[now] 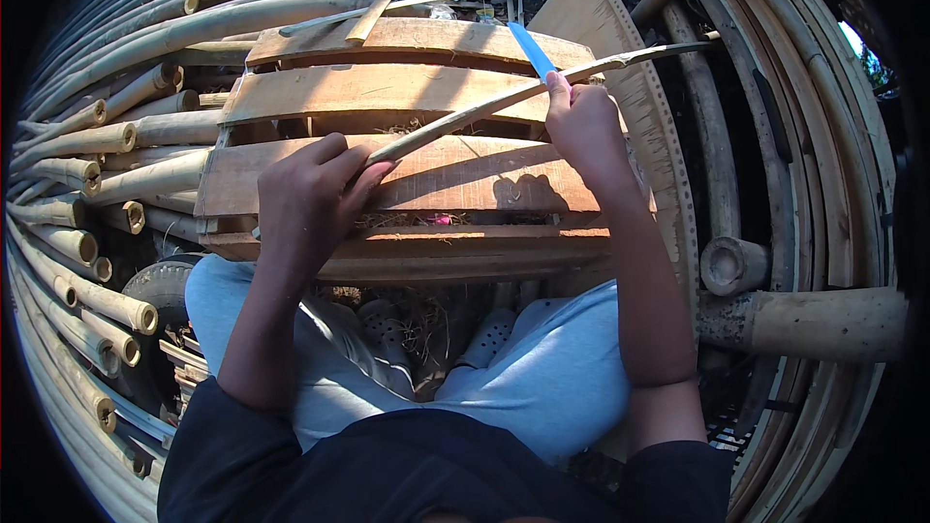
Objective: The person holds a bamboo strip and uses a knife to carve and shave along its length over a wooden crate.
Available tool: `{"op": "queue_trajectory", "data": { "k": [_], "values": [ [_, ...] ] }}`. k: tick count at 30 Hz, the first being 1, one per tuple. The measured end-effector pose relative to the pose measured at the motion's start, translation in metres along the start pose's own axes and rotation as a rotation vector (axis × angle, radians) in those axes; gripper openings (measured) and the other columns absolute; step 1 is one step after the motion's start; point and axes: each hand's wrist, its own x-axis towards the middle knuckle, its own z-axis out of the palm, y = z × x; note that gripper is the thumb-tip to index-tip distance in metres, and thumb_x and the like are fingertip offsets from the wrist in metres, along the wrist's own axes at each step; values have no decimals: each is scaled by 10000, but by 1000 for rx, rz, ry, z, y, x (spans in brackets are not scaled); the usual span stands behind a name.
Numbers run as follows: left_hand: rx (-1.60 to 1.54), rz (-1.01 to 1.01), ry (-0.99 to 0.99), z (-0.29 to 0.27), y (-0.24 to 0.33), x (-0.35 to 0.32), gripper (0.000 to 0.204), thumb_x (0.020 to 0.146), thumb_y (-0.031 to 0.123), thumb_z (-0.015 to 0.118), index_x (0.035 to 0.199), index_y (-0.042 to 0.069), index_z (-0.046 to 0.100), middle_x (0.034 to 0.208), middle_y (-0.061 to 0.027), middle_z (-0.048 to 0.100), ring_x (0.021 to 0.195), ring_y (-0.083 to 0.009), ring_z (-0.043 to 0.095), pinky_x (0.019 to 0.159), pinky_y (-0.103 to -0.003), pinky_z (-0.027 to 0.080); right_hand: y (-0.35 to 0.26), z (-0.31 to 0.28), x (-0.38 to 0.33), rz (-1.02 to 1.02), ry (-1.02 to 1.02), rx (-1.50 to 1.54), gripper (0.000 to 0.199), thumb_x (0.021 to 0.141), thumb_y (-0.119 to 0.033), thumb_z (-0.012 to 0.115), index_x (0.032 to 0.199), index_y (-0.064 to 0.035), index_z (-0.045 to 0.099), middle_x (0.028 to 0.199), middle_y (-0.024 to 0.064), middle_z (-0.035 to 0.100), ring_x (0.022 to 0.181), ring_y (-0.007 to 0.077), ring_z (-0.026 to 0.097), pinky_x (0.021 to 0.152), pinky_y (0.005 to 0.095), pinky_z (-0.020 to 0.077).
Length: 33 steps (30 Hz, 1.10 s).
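Outdoors, sunlit yard w/ bamboo everywhere: stacked bamboo poles (87, 145) off to the left-hand side, bent bamboo hoops (823, 165) curving round beyond the right hand. Worktop is a rough slatted wooden pallet (387, 92) across the knees, planks w/ gaps, dry fibres caught between.

Left hand (310, 199) has its fingers closed over the near end of a thin bamboo strip (465, 116), pinning it to the front plank. Strip runs up and away from those fingers, slanting right, passing under the right hand (581, 121) and out past it to a tapered tip. Right hand's fingers are wrapped round a knife handle, thumb up; blue knife blade (531, 48) sticks up just above the fist, touching or nearly touching the strip, can't tell which exactly.

Risks, as I judge: blade sits close to the thumb, so a slip on a node could nick it. Strip is thin & flexy, might split off-line or spring loose if the left grip eases. Splinters likely on bare fingers. Pallet looks unfixed, could rock.
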Motion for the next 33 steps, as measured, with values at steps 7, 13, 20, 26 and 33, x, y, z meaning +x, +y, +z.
{"op": "queue_trajectory", "data": {
  "k": [7, 13, 20, 26, 33],
  "values": [
    [6, 19, -9, 0, 0, 0, 191, 847, 269, 802, 874, 86, 754, 696, -66, 558, 612, -261, 609, 560, -394, 455, -11, -6, -16, -22, -95, -88, 532, 1056, -373, 549, 818, 77, 707, 612, 231, 636, 565, 362, 676, 514, 430, 500],
    [30, 10, -24, 0, -2, -2, 189, 852, 273, 798, 882, 93, 750, 701, -63, 565, 612, -254, 612, 555, -391, 458, -26, 15, -50, -140, -280, 7, 549, 1049, -368, 545, 831, 118, 676, 631, 278, 619, 632, 458, 649, 625, 501, 520],
    [21, 11, -41, 3, -1, -2, 187, 851, 273, 797, 888, 95, 750, 703, -62, 567, 618, -253, 618, 556, -391, 463, -21, 33, -64, -228, -289, 39, 588, 1070, -407, 531, 735, 66, 633, 524, 161, 537, 457, 241, 507, 509, 415, 410],
    [41, 24, -17, 2, 0, -2, 184, 848, 268, 801, 900, 97, 756, 703, -61, 570, 610, -258, 617, 555, -391, 463, -29, 25, -68, -190, -261, -11, 548, 1062, -350, 528, 791, 106, 666, 628, 262, 622, 605, 400, 668, 593, 471, 529],
    [28, 29, -18, 5, -1, 1, 198, 849, 282, 803, 904, 97, 760, 702, -63, 572, 608, -251, 616, 550, -386, 462, -14, 25, -52, -189, -115, 38, 552, 1059, -398, 553, 758, 58, 632, 550, 180, 562, 485, 311, 585, 519, 428, 440]
  ]
}}
